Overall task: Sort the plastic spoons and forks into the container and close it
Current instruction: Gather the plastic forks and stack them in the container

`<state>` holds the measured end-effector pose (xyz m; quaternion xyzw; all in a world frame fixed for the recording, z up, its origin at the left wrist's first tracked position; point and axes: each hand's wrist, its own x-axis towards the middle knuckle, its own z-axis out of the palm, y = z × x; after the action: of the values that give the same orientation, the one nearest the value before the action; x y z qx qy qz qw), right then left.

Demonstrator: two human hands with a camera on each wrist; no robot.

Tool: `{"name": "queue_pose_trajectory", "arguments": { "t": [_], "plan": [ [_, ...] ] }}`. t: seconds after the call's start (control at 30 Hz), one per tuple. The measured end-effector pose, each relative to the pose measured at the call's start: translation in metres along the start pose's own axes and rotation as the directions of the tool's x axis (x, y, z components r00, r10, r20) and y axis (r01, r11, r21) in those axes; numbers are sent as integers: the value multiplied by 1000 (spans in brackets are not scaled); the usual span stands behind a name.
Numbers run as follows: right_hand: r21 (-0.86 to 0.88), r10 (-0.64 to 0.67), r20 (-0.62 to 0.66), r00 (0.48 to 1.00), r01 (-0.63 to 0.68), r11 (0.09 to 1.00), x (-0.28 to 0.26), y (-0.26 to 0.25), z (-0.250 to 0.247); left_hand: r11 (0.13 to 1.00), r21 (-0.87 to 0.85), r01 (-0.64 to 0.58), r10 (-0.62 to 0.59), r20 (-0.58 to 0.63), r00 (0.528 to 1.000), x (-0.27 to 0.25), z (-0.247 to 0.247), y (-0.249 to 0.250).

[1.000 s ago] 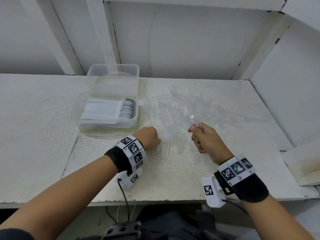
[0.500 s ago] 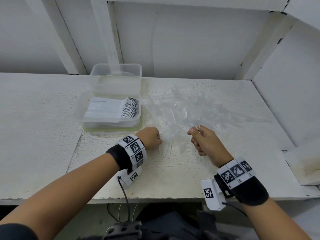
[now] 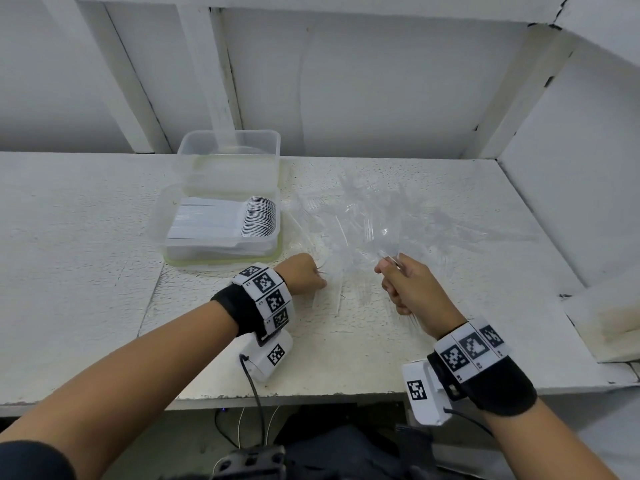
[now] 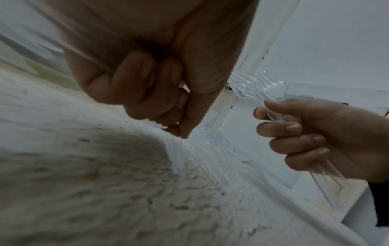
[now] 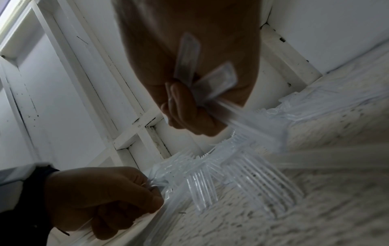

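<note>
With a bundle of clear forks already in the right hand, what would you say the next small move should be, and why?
Probably the left hand should lift the fork it pinches off the table and slide it into the bundle of forks held by the right hand. Many loose forks lie scattered there, and the container shows only stacked spoons so far.
</note>
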<state>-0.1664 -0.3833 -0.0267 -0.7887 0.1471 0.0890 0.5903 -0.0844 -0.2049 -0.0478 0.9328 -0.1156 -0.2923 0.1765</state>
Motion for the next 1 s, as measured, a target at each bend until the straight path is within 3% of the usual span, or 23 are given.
{"name": "queue_pose_trajectory", "arguments": {
  "t": [0.3,0.43,0.73,0.9,1.0],
  "plan": [
    [7,-7,16,1000,7,1000,-1,-3,3,989,149,-1,3,-13,1000,-5,1,4],
    [7,-5,13,1000,5,1000,-2,-4,3,998,65,-12,12,-10,1000,-11,-8,2],
    [0,-18,20,1000,18,1000,1,-11,6,993,-102,-57,43,-137,990,-36,-41,-14],
    [-1,-32,31,999,32,1000,4,-19,12,999,-20,-34,31,-137,990,-57,-60,-23],
    [-26,-47,1,999,47,999,6,-22,17,997,-31,-72,64,-199,978,-68,-67,-28]
  ]
}}
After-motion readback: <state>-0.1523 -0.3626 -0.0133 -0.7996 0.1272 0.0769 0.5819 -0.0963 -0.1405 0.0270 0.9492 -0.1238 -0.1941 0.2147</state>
